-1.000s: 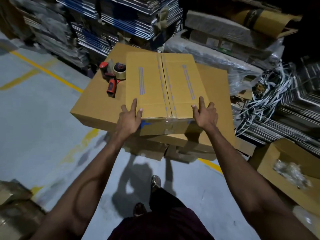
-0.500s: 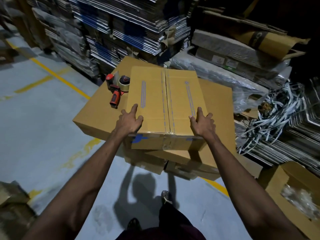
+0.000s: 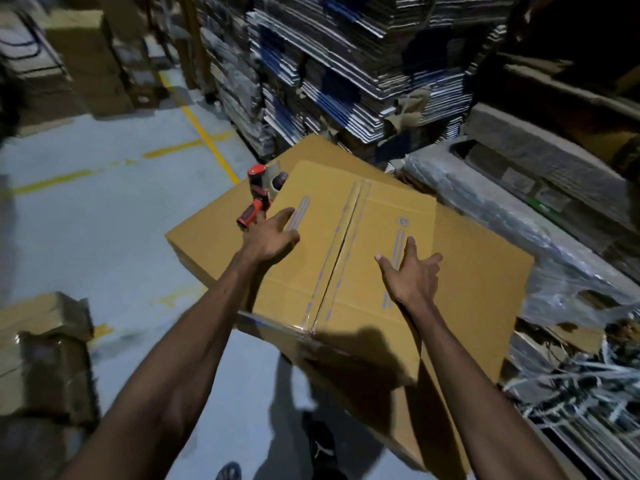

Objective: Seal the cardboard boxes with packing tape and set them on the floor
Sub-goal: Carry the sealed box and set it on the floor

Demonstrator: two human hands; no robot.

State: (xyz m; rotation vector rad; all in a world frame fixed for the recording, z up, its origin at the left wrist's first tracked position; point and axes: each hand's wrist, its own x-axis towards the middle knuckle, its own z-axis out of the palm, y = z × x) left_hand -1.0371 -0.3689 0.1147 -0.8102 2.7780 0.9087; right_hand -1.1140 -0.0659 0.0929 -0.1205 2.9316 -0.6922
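Observation:
A closed brown cardboard box with clear tape along its centre seam lies on a larger flat box. Its near end juts out over the floor. My left hand rests on the box's left edge, fingers spread. My right hand lies flat on the right flap with straight fingers. A red and black tape dispenser sits on the larger box just beyond my left hand, partly hidden by the top box.
Tall stacks of flattened cartons rise behind the boxes. Plastic-wrapped bundles and loose white strapping fill the right side. Crumpled brown boxes sit at the left on the grey floor, which has yellow lines.
The taped box has slid toward me and turned, its near end now overhanging. Both hands have moved further up onto its top. My view has swung left and closer.

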